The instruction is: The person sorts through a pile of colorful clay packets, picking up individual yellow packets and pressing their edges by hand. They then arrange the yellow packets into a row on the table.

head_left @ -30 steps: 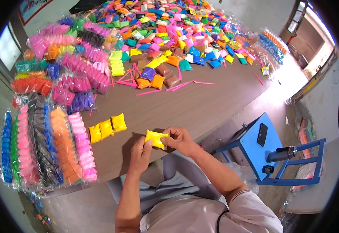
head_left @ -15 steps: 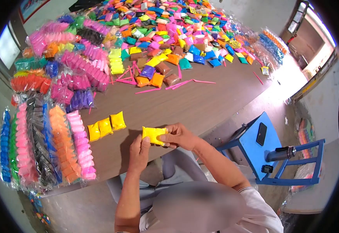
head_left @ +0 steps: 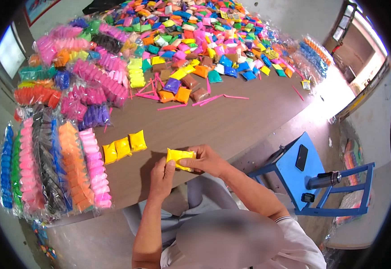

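1. The yellow packet (head_left: pixel 180 158), tilted with a corner up a second ago, now lies nearly level between the hands.
2. The right hand (head_left: pixel 209 160) pinched one corner before; its fingers now cover the packet's right end.
3. The left hand (head_left: pixel 162 175) has its thumb back on the packet's lower left, after slipping beneath it.

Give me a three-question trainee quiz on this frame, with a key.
1. True or false: the left hand and right hand both hold the yellow packet.
2. The row of yellow packets lying on the table counts: A two, B three, C five.
3. Fill in: the phone lies on a blue ____.
Key: 1 true; 2 B; 3 stool.
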The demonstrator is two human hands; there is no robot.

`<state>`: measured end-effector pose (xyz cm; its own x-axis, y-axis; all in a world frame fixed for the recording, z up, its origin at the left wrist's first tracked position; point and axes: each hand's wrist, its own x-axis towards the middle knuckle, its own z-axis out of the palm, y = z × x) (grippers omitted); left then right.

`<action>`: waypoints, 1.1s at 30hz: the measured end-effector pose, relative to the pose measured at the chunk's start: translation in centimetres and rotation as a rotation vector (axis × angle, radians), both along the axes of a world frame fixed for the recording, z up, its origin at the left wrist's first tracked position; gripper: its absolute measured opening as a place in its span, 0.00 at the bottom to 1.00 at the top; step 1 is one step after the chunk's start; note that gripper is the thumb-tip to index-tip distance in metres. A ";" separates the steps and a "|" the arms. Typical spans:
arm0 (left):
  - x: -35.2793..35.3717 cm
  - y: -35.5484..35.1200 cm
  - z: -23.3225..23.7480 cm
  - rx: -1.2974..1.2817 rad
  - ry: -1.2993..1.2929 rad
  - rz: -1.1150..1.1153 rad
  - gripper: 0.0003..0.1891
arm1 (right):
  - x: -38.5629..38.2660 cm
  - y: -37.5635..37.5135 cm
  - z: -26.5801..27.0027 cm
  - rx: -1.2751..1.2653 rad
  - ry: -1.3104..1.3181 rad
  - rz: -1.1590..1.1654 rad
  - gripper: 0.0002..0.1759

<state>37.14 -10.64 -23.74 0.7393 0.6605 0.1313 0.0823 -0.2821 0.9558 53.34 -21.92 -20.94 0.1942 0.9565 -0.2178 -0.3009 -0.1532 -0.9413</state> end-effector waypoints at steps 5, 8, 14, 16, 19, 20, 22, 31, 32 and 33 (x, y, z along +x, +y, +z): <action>-0.2 -0.1 0.4 0.158 0.062 -0.033 0.17 | -0.3 -0.3 -1.1 0.075 -0.100 -0.043 0.13; -0.2 -0.1 0.5 -0.024 0.025 -0.011 0.16 | -1.0 0.1 1.1 0.097 -0.026 -0.079 0.12; -0.1 -0.3 0.2 0.281 0.041 -0.057 0.13 | -0.6 0.7 -0.9 0.112 -0.031 -0.054 0.12; -0.1 -0.2 0.2 0.344 0.062 -0.090 0.11 | -0.9 0.5 -1.6 0.177 -0.081 -0.086 0.12; 0.0 -0.3 0.4 0.272 0.047 -0.074 0.10 | -1.5 0.4 -1.3 0.164 -0.031 -0.132 0.12; 0.0 -0.3 0.6 0.274 0.047 -0.074 0.10 | -1.8 0.6 -0.9 0.165 -0.030 -0.133 0.12; 0.0 -0.4 1.0 0.122 -0.013 -0.052 0.13 | -2.1 0.8 0.0 0.143 -0.049 -0.112 0.13; -0.3 0.1 0.0 0.235 0.050 -0.077 0.14 | -1.1 0.4 -0.8 0.065 0.083 -0.113 0.15; -0.3 0.2 0.1 0.237 0.050 -0.077 0.14 | -0.7 0.1 -0.5 0.067 0.082 -0.113 0.15; -0.4 0.3 0.1 0.158 0.028 -0.078 0.15 | -0.1 -0.3 -0.2 0.021 0.049 -0.059 0.15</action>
<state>36.74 -10.36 -23.62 0.7926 0.5733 0.2075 0.0803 -0.4355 0.8966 53.28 -22.27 -21.15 0.2399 0.9481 -0.2087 -0.3546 -0.1145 -0.9280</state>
